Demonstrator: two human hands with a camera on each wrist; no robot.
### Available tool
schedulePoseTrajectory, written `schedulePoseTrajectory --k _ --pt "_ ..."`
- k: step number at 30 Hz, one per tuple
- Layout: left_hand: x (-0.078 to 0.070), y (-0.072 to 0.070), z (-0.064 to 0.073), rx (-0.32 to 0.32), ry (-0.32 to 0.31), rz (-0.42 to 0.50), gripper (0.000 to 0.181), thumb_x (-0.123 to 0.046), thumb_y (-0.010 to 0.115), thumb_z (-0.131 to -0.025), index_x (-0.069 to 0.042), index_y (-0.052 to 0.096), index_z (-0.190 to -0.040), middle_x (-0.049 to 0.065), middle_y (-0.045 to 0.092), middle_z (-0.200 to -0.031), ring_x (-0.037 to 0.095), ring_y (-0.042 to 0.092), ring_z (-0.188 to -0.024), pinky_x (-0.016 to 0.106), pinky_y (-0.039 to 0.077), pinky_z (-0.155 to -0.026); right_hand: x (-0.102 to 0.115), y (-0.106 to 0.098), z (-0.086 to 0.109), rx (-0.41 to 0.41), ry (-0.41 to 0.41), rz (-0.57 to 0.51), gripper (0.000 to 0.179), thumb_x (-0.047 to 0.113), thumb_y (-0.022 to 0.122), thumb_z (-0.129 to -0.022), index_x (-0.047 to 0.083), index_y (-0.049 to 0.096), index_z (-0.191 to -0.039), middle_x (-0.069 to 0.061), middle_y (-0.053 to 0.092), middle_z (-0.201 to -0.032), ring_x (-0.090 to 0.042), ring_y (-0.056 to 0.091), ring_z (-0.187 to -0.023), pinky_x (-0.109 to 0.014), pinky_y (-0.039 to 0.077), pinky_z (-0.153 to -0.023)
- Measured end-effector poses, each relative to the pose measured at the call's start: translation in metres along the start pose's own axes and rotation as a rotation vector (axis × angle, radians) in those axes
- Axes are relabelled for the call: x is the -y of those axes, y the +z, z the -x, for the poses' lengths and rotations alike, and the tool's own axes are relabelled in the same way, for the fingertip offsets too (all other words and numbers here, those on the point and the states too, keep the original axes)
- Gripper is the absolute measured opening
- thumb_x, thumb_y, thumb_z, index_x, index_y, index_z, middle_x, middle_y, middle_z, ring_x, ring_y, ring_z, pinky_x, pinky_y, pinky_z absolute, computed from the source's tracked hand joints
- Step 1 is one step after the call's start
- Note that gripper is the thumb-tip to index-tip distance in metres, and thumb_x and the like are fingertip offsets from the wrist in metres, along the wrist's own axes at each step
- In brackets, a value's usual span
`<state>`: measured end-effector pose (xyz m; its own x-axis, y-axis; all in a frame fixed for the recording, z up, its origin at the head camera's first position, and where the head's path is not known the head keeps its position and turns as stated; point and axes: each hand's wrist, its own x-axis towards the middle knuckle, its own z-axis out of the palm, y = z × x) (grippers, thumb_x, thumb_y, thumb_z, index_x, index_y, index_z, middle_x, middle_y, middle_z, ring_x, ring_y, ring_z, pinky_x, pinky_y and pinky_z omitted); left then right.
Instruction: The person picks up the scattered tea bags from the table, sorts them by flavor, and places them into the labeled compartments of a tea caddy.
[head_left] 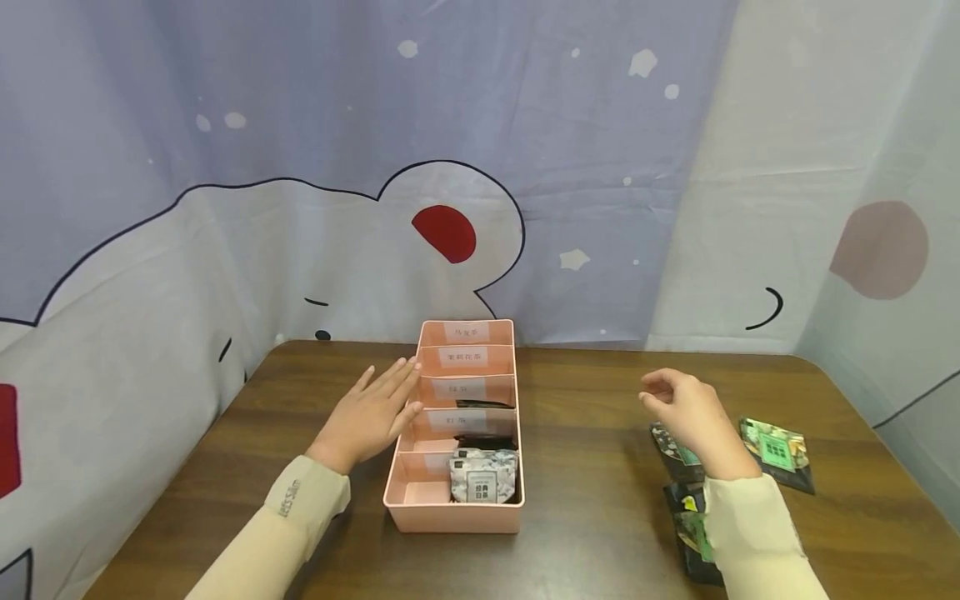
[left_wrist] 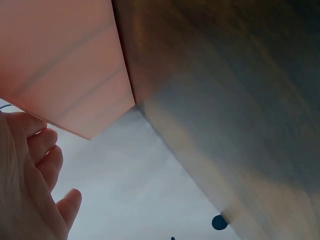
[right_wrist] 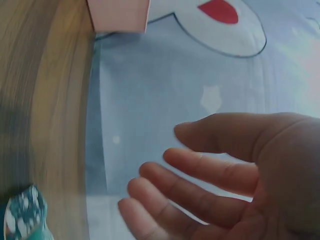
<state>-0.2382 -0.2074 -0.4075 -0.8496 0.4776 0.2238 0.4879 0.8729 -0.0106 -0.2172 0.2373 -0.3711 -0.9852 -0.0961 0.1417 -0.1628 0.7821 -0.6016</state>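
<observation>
A pink divided box [head_left: 456,521] stands on the table, its compartments in a row with labels on the dividers. My left hand [head_left: 375,412] rests with straight fingers at the box's left rim. In the front compartment stand grey-white tea packets [head_left: 483,483]; dark edges of packets [head_left: 486,442] show in the two compartments behind. My right hand [head_left: 693,421] hovers above the table at the right, fingers loosely bent and nothing between them, as the right wrist view shows too. Below and beside it lie green-and-black tea packets [head_left: 777,450], partly covered by the hand and sleeve.
The brown wooden table [head_left: 585,467] spans the space between the box and the loose packets. Behind it hangs a patterned curtain [head_left: 600,167] that meets the table's back edge. Another dark packet [head_left: 693,533] lies nearer the front, partly under the right sleeve.
</observation>
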Motion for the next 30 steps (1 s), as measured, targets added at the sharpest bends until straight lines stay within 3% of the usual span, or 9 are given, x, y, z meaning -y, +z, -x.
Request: schedulePoseTrajectory --k 7,20,23,26,30 --pt "0.001 0.004 0.0 -0.001 0.001 0.027 0.062 -0.042 0.041 -0.108 -0.004 0.036 -0.157 0.009 0.033 -0.164 0.029 0.029 -0.151 0.056 0.019 -0.123 -0.021 -0.013 -0.001 0.065 0.112 0.079 0.039 0.013 0.064 -0.097 -0.013 0.06 -0.125 -0.032 0.066 -0.118 -0.051 0.061 -0.109 -0.06 0.052 -0.086" --pt "0.002 0.005 0.001 -0.005 -0.003 0.058 0.06 -0.038 0.039 -0.109 -0.003 0.035 -0.157 0.01 0.032 -0.164 0.029 0.028 -0.152 0.054 0.02 -0.123 -0.048 -0.024 -0.001 0.167 0.298 0.125 0.057 0.019 0.068 -0.092 -0.025 0.051 -0.125 -0.042 0.057 -0.124 -0.059 0.056 -0.111 -0.062 0.052 -0.087" --pt "0.002 0.007 0.002 -0.004 -0.007 0.062 0.06 -0.037 0.039 -0.109 -0.003 0.035 -0.157 0.009 0.031 -0.164 0.028 0.027 -0.152 0.054 0.02 -0.123 -0.052 -0.023 0.0 0.168 0.301 0.143 0.04 0.018 0.07 -0.09 -0.02 0.062 -0.101 -0.033 0.064 -0.096 -0.048 0.061 -0.088 -0.053 0.055 -0.075" --pt "0.002 0.008 0.002 -0.003 -0.009 0.062 0.06 -0.038 0.038 -0.109 -0.003 0.034 -0.157 0.009 0.031 -0.164 0.028 0.027 -0.152 0.054 0.02 -0.123 -0.056 -0.021 0.001 0.186 0.31 0.146 0.029 0.017 0.071 -0.088 -0.01 0.062 -0.081 -0.018 0.059 -0.076 -0.032 0.054 -0.071 -0.044 0.05 -0.063" --pt "0.003 0.009 0.002 0.0 -0.013 0.07 0.06 -0.038 0.038 -0.109 -0.003 0.033 -0.158 0.009 0.03 -0.165 0.028 0.026 -0.152 0.054 0.02 -0.123 -0.059 -0.019 0.002 0.228 0.338 0.146 0.03 0.017 0.074 -0.086 -0.011 0.063 -0.083 -0.015 0.058 -0.077 -0.028 0.052 -0.071 -0.044 0.05 -0.064"
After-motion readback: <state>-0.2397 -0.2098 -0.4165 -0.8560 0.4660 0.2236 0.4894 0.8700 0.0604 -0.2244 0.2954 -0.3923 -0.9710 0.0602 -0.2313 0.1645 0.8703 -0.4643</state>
